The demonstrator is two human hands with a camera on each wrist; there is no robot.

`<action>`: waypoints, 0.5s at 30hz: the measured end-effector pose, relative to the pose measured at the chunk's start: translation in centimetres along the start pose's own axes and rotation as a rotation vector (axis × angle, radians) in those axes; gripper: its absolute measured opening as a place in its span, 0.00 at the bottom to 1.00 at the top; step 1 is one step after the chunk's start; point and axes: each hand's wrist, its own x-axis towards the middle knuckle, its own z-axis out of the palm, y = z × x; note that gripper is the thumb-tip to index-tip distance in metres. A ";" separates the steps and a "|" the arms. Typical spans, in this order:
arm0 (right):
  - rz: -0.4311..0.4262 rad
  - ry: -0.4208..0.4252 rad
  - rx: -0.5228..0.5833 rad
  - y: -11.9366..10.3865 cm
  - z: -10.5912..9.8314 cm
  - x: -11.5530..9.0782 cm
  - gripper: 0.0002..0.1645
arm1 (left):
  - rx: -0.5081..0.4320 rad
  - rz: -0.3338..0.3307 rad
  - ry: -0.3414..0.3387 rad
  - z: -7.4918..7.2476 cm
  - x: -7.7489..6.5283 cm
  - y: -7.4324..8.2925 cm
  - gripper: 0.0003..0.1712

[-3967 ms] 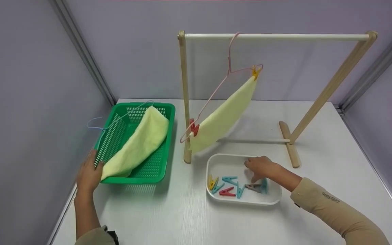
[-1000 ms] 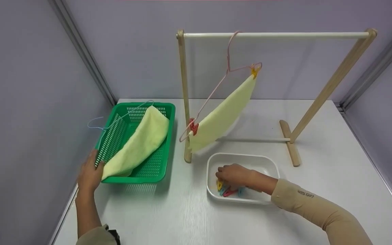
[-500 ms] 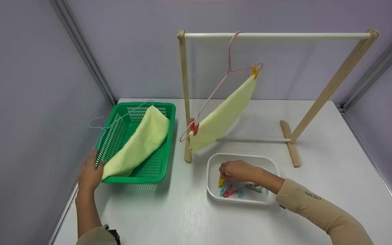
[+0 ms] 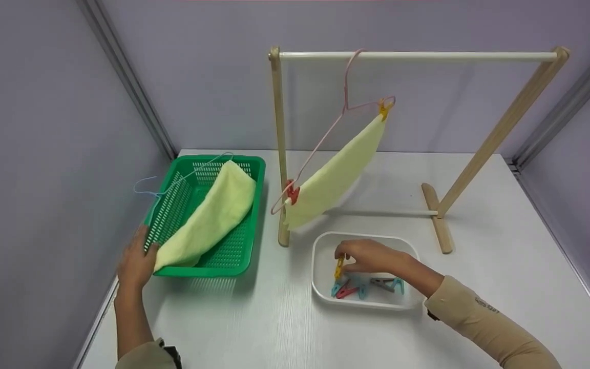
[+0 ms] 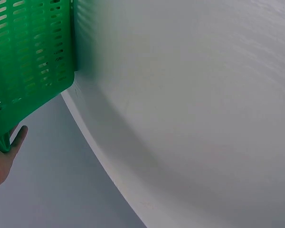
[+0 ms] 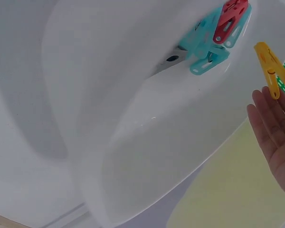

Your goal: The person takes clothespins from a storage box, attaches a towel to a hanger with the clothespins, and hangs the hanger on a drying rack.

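Observation:
In the head view my right hand (image 4: 369, 254) pinches a yellow clothespin (image 4: 339, 267) above the white tray (image 4: 315, 277). The right wrist view shows the yellow clothespin (image 6: 268, 66) between thumb and fingers, apart from the other pins. Below it in the tray lie a red clothespin (image 4: 345, 291), a grey one (image 4: 382, 283) and several light blue ones. My left hand (image 4: 136, 261) grips the front left corner of the green basket (image 4: 246, 246), thumb by the rim. A yellow cloth (image 4: 213, 215) and a light blue hanger (image 4: 158, 194) lie in that basket, the hanger's hook over its side.
Behind the tray stands a wooden rack with a white rod (image 4: 454, 55). A pink hanger (image 4: 345, 92) hangs from it, holding another yellow cloth (image 4: 333, 177) by an orange clothespin (image 4: 384, 109) and a red one (image 4: 292, 192). Grey panels enclose the white table.
My right hand has moved from the tray's right side to its left, has taken hold of the yellow clothespin and lifted it off the pile. My left hand has stayed at the basket.

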 end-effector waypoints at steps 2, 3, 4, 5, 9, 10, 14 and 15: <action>-0.004 0.009 0.029 -0.1 -0.2 -0.2 0.14 | 0.000 0.001 0.002 0.0 0.0 0.0 0.33; -0.002 0.013 0.045 -0.1 -0.4 -0.3 0.13 | -0.002 0.002 0.002 0.1 0.0 0.0 0.33; 0.002 0.017 0.067 -0.2 -0.5 -0.5 0.13 | -0.003 0.003 0.004 0.1 0.0 -0.1 0.33; 0.010 0.021 0.091 -0.2 -0.6 -0.6 0.13 | -0.005 0.006 0.005 0.1 0.0 -0.1 0.33; 0.056 0.038 0.219 -0.2 -1.0 -1.1 0.13 | -0.014 0.008 0.002 0.1 -0.1 -0.1 0.33; 0.062 0.045 0.252 -0.2 -1.1 -1.3 0.13 | -0.015 0.010 0.001 0.1 -0.1 -0.1 0.33; 0.069 0.090 0.345 0.0 -1.3 -1.9 0.15 | -0.010 0.007 -0.008 -0.1 -0.1 0.0 0.34; 0.068 0.105 0.360 0.1 -1.3 -2.0 0.16 | -0.008 0.006 -0.009 -0.1 -0.1 0.0 0.33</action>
